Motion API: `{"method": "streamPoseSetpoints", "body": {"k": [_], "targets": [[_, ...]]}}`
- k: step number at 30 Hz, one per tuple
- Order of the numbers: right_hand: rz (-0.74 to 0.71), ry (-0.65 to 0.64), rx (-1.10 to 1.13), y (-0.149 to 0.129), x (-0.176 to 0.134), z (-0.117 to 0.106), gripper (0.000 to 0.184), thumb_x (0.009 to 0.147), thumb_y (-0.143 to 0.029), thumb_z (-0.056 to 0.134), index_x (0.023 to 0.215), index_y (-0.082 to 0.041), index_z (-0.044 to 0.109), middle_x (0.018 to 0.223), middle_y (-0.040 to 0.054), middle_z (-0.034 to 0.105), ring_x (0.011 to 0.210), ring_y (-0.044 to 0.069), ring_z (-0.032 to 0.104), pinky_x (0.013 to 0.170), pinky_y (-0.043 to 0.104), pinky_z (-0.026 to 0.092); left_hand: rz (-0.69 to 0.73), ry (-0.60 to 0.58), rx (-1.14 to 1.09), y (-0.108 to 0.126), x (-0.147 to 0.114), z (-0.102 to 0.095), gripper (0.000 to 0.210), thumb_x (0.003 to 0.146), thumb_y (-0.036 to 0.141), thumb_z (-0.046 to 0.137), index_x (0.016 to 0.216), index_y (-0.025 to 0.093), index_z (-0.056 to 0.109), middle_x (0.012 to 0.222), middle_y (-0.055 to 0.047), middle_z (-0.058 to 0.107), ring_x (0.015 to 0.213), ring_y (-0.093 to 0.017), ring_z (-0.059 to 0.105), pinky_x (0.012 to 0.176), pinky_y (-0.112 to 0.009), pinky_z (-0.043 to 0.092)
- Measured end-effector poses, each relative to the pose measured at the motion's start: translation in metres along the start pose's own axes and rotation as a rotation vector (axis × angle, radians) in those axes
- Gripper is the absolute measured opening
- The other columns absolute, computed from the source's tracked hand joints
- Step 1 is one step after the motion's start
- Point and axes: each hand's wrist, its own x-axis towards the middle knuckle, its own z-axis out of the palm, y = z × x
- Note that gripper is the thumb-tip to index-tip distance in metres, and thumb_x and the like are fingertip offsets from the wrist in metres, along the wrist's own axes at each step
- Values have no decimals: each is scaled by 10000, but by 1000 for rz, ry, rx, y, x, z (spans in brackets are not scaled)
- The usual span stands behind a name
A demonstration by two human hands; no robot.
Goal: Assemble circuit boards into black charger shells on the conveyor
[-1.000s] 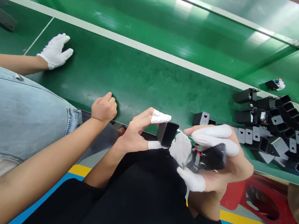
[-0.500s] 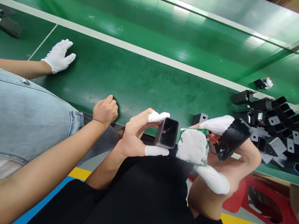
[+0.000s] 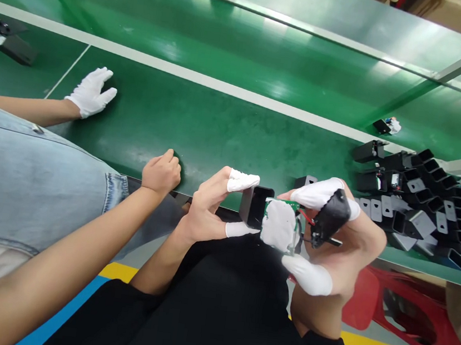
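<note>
My left hand (image 3: 213, 207), with white finger cots on thumb and finger, grips a black rectangular housing (image 3: 250, 206) whose open end faces right. Between the white-covered fingers of my right hand (image 3: 330, 252) is a green circuit board (image 3: 279, 225) coated with a white pad. Red and black wires run from the board to a black end piece (image 3: 331, 218) that rests against the same hand. The board's left edge is at the housing's opening; whether it has entered cannot be made out.
Several black housings (image 3: 422, 185) and flat grey plates crowd the bench's right side. Another housing (image 3: 307, 182) stands behind my right hand. A co-worker's gloved hand (image 3: 91, 94) and bare fist (image 3: 162, 172) rest on the green bench at left. A red stool (image 3: 402, 311) is below right.
My right hand has moved left with the circuit board, closing the gap to the housing's mouth. My left hand has hardly moved. The view has shifted slightly.
</note>
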Motion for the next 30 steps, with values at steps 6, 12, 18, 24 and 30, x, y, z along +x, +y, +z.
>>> {"method": "streamPoseSetpoints", "body": {"k": [6, 12, 18, 24, 30], "targets": [[-63, 46, 48, -1, 7, 10, 523, 740, -403, 994, 1226, -321, 820, 1025, 86, 761, 847, 316, 711, 651, 519, 601, 29, 25, -4, 41, -10, 60, 818, 624, 535, 1083, 1382, 487, 779, 1174, -70, 735, 1129, -387, 758, 829, -606, 689], [-13, 25, -9, -4, 10, 11, 503, 699, -408, 1032, 1146, -307, 824, 1035, 87, 753, 897, 306, 716, 684, 494, 638, 61, 40, -70, 51, -3, 56, 787, 611, 500, 1101, 1342, 405, 826, 1118, -98, 735, 1101, -372, 756, 872, -585, 691], [-42, -10, 22, -8, 13, 13, 537, 715, -322, 1027, 1215, -283, 837, 1049, 95, 753, 889, 285, 693, 615, 437, 590, 74, 42, -101, 45, -4, 58, 725, 636, 540, 1087, 1295, 362, 843, 1064, -101, 733, 1096, -363, 749, 871, -559, 694], [-72, -56, -13, -3, 12, 13, 615, 707, -247, 1007, 1286, -309, 806, 1088, 73, 765, 897, 268, 691, 644, 425, 601, 76, 40, -138, 40, -4, 55, 691, 662, 530, 1082, 1272, 309, 844, 1063, -106, 734, 1086, -337, 737, 928, -547, 679], [-71, -98, -49, -1, 12, 10, 616, 707, -237, 992, 1283, -311, 786, 1067, 52, 765, 886, 260, 694, 704, 443, 620, 67, 23, -178, 38, -4, 52, 664, 667, 551, 1081, 1240, 309, 849, 1049, -79, 715, 1051, -305, 731, 962, -560, 655]]}}
